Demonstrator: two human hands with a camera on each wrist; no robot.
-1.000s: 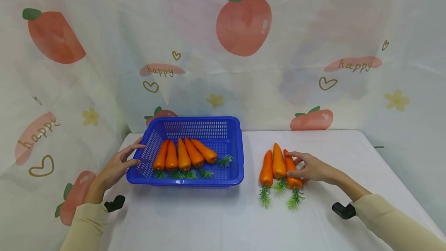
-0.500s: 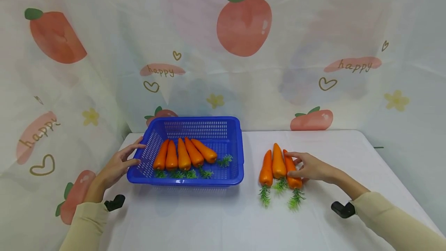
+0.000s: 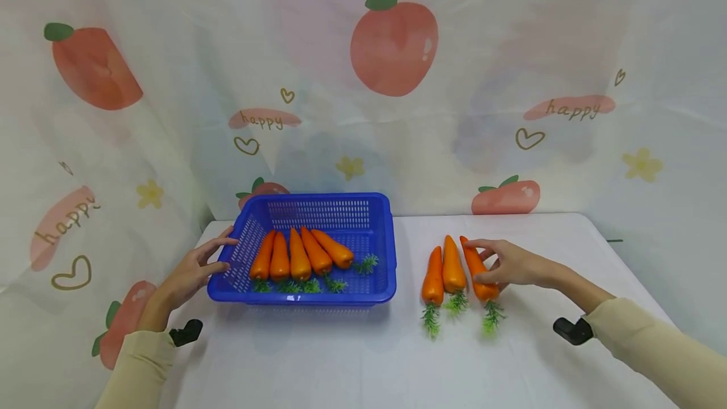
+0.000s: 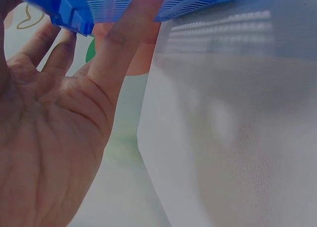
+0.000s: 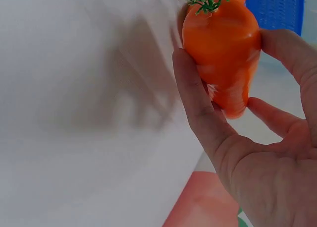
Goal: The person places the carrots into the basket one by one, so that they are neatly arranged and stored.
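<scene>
My right hand (image 3: pixel 517 265) pinches an orange carrot (image 3: pixel 474 262) with a green leafy top, on the right of the table. The right wrist view shows this carrot (image 5: pixel 223 43) between thumb and fingers, its leafy end pointing away from the palm. Just left of it lie two more carrots, a middle one (image 3: pixel 453 267) and an outer one (image 3: pixel 433 279). At the left, my left hand (image 3: pixel 190 273) touches the rim of a blue plastic basket (image 3: pixel 341 297) with extended fingertips. Several carrots (image 3: pixel 299 257) lie side by side in the basket, tops toward me.
A white cloth covers the table (image 3: pixel 363 358). Behind it and along the left side hangs a fabric backdrop (image 3: pixel 324 49) printed with fruit, hearts and flowers. A black wrist device (image 3: pixel 186 333) sits at the left sleeve, another wrist device (image 3: pixel 572 331) at the right sleeve.
My right hand has shifted the rightmost carrot slightly right, widening the gap to the middle carrot. The left hand and basket keep their places; the head view has tilted a little.
</scene>
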